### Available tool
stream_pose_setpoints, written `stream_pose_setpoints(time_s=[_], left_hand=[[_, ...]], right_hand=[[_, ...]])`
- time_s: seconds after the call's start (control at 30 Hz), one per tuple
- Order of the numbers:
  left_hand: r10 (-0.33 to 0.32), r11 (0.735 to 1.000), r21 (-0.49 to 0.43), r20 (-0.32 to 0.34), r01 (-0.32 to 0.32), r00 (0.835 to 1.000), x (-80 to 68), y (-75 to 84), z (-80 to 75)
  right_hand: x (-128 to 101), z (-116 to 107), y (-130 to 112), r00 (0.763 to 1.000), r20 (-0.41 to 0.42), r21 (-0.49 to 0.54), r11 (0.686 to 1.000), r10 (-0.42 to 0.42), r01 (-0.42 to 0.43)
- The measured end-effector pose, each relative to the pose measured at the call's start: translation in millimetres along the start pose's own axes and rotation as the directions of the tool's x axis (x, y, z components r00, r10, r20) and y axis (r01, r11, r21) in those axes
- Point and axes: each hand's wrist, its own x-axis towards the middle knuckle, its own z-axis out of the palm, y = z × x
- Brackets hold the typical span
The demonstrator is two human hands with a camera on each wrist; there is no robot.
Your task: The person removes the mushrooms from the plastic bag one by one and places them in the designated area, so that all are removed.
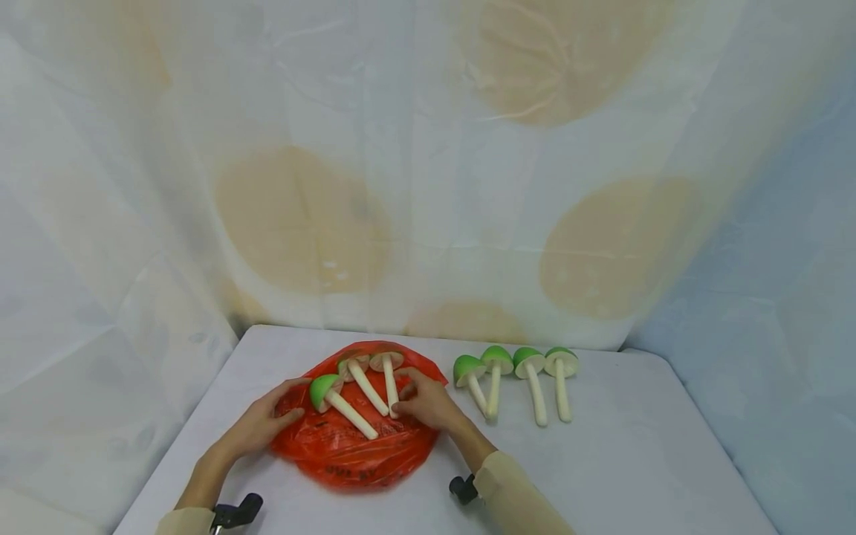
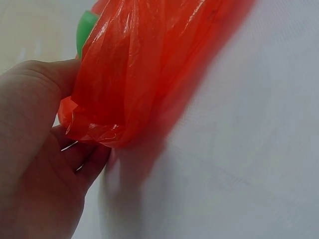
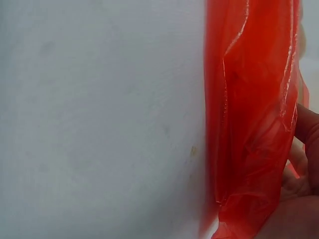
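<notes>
A red plastic bag (image 1: 334, 453) lies spread on the table, with three toy mushrooms with green caps and white stems on it. My left hand (image 1: 267, 416) grips the bag's left rim, film between thumb and fingers in the left wrist view; its fingertips are close to the green cap of the leftmost mushroom (image 1: 351, 413). Reaching over the right rim, my right hand (image 1: 428, 401) holds the stem of the rightmost mushroom (image 1: 391, 379), thumb at the stem's lower end. In the right wrist view, red film (image 3: 254, 124) partly hides those fingers. The middle mushroom (image 1: 368, 386) lies between them.
Several more green-capped mushrooms (image 1: 533, 379) lie in a row right of the bag, stems toward me. The white table (image 1: 642, 461) is bordered behind by a hanging sheet (image 1: 428, 223) with tan spots, and by sheets on both sides.
</notes>
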Motion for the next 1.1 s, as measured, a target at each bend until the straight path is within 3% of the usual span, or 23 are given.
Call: stream_pose_setpoints(time_s=[0.3, 0.83, 1.1], left_hand=[[0.020, 1.000, 0.002, -0.006, -0.020, 1.000, 1.2, -0.7, 0.5], [-0.012, 1.000, 0.014, 0.002, 0.012, 1.000, -1.3, 0.2, -1.4], [0.002, 1.000, 0.017, 0.005, -0.003, 1.000, 1.7, 0.3, -2.2]], right_hand=[[0.1, -2.7, 1.0, 0.999, 0.028, 0.067, 0.998, -0.019, 0.017], [-1.7, -5.0, 3.4, 0.995, 0.093, 0.200, 0.980, -0.036, 0.016], [-3.1, -8.9, 1.8, 0.994, 0.096, 0.208, 0.978, -0.055, 0.034]])
